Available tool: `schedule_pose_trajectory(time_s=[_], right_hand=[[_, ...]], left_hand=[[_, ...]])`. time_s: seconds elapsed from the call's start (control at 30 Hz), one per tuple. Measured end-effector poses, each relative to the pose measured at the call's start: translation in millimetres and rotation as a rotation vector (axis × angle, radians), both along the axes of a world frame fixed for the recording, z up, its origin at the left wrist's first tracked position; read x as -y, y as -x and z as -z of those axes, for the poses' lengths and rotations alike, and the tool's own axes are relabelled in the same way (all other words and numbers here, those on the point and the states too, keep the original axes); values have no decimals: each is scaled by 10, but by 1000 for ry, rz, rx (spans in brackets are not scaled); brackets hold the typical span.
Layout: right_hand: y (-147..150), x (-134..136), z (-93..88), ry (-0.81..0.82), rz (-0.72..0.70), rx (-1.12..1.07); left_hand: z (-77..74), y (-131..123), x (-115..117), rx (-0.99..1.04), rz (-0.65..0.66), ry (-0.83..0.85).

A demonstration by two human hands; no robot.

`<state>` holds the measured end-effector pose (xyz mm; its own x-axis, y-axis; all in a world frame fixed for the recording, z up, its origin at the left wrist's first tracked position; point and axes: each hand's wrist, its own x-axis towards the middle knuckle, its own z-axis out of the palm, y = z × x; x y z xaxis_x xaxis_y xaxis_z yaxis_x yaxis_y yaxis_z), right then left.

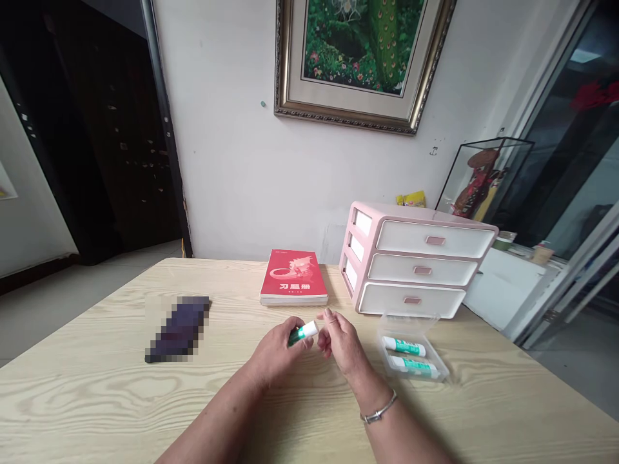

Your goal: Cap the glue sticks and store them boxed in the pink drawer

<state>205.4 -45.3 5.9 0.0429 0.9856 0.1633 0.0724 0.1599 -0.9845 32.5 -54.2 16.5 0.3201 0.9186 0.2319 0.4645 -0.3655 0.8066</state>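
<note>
The person's forearms (213, 432) reach up from the bottom edge and over a pale wooden table (97, 399) with a strong grain. Beyond the table's far edge, a gilt-framed peacock painting (362, 58) hangs on the white wall. Toward the right of the table stands a pink-and-white three-drawer organizer (416, 258) with all its drawers shut. To its left lies a red book (293, 277) with a pale creature drawn on the cover. Farther left is a flat dark object (178, 328), too pixelated to identify. A clear plastic case (411, 348) sits in front of the organizer, with two glue sticks (403, 346) lying side by side inside it.

The left hand (275, 351) is curled shut around a third glue stick (304, 334), held above the table and between the hands, its green body in the palm and its white end poking out to the right. The right hand (343, 341) has its fingers bunched together and is just beside that white end, not visibly gripping it. A thin silver bracelet (380, 407) circles the right wrist.
</note>
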Motion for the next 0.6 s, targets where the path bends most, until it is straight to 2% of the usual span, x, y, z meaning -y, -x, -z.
schedule_pose_trajectory(time_s=[0.17,0.37,0.5,0.6], right_hand=[[-37,-22,-6,-8,41,13],[9,-13,4,12,18,90],[2,-25,30,-3,10,113],[-4,-34,51,-8,3,130]], left_hand=[[-61,59,-38,374,-106,239],[-53,61,-69,612,-144,315],[-10,66,-106,827,-117,396],[-3,68,-117,911,-109,402]])
